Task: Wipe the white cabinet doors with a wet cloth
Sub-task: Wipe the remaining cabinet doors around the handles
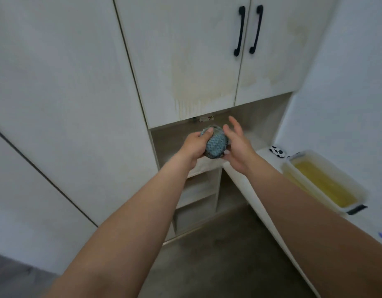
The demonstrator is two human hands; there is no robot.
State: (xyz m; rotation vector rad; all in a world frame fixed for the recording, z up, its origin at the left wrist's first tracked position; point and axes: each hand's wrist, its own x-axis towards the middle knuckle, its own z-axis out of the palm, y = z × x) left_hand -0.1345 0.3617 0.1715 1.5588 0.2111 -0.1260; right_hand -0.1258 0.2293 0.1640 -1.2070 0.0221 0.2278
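Observation:
A blue-grey cloth point(216, 145), balled up, sits in my left hand point(193, 147), whose fingers wrap its left side. My right hand point(236, 145) is against the cloth's right side with fingers spread; its thumb touches the cloth from below. Both hands hover in front of an open niche under two white cabinet doors. The left door point(185, 50) carries a yellowish wet stain with drip marks near its lower edge. The right door point(276, 50) shows fainter stains. Two black handles point(239, 31) flank the gap between the doors.
A tall white panel point(63, 82) fills the left. A white counter point(315, 211) runs along the right, holding a plastic tub point(289, 168) of yellowish water and a small white toy car point(277, 151). Open shelves point(196, 190) lie below the niche, above a grey floor point(218, 265).

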